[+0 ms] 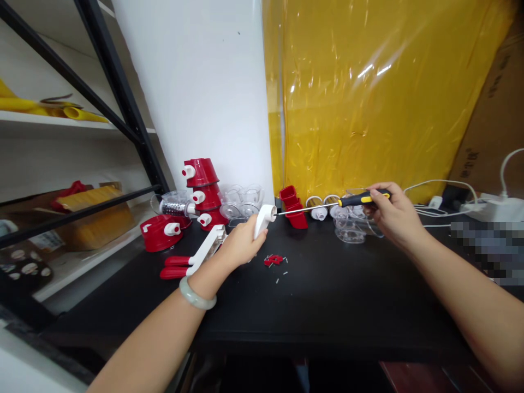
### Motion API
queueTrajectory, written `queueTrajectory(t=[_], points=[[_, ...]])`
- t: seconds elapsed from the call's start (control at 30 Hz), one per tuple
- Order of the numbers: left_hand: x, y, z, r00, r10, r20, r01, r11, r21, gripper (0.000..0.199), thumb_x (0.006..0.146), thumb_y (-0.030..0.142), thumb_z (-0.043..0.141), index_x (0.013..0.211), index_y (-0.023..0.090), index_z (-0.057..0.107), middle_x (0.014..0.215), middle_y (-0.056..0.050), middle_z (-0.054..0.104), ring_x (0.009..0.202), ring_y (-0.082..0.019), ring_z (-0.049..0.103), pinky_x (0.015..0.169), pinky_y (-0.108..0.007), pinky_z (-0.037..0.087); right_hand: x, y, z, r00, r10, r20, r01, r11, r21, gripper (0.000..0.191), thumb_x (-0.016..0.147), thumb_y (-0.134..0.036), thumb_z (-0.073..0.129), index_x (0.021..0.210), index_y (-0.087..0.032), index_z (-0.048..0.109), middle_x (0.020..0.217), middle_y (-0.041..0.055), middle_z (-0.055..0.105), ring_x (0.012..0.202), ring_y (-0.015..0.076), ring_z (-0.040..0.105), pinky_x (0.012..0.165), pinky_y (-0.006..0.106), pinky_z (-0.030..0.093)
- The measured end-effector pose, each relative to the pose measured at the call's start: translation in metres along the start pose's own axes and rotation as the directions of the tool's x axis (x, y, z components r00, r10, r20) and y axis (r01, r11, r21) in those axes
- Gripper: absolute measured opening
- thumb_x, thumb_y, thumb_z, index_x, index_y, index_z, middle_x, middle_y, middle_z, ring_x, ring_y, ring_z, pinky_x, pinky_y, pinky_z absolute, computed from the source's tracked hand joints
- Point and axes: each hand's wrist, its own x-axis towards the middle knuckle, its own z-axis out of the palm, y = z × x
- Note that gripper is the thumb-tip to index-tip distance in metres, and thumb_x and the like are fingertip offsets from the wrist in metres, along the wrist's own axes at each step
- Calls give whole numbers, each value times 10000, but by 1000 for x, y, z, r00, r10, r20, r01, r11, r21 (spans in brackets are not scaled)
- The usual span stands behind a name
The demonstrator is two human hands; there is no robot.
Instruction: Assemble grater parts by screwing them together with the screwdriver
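Note:
My left hand (241,240) is closed around a white plastic crank handle (264,216), its round socket end turned to the right. My right hand (393,214) grips a screwdriver (355,200) by its black and yellow handle. The long metal shaft runs level to the left, and its tip is at the socket end; whether it sits on a screw inside is too small to tell. Below the hands, small red plastic pieces (274,260) lie on the black table among several loose screws (285,273). White arms with red grips (177,266) lie beside my left wrist.
Red housings (202,173) stand stacked at the back left, with another red housing (160,233) in front. Clear plastic cups (242,202), red hoppers (291,204) and white drums (317,208) line the back. White cables (434,204) run at the right; a shelf rack (139,131) rises left.

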Motion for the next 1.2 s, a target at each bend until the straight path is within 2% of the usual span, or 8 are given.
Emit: queueTrajectory(t=[0.1, 0.67, 1.03, 1.2], points=[[0, 2, -1, 1000, 0, 6, 0, 1000, -5, 326, 928, 457, 396, 1094, 197, 500, 712, -46, 657, 622, -229, 639, 583, -306, 397, -1, -1, 1, 999, 32, -2, -32, 998, 49, 291, 757, -462, 737, 897, -265, 575, 739, -27, 537, 546, 107, 493, 483, 257, 397], [-1, 1, -1, 1000, 6, 17, -6, 1000, -26, 339, 928, 464, 391, 1113, 199, 495, 750, -52, 657, 593, -209, 619, 569, -300, 396, -3, -4, 4, 999, 37, -8, -36, 995, 97, 244, 776, -408, 729, 897, -262, 576, 774, -22, 567, 548, 106, 492, 495, 267, 378], [1, 1, 0, 1000, 3, 8, -3, 1000, -18, 316, 928, 440, 407, 1114, 198, 492, 804, -57, 665, 601, -203, 626, 579, -299, 407, -3, -3, 5, 1000, 26, 9, -27, 994, 106, 310, 745, -448, 751, 899, -243, 576, 742, -46, 535, 548, 87, 500, 488, 228, 379], [0, 2, -1, 1000, 3, 20, -3, 1000, -21, 326, 929, 447, 402, 1115, 196, 495, 763, -48, 658, 599, -211, 626, 587, -305, 408, -3, -2, 5, 1000, 15, -6, -14, 994, 109, 315, 742, -447, 755, 903, -244, 577, 755, -41, 550, 559, 90, 510, 487, 227, 379]])
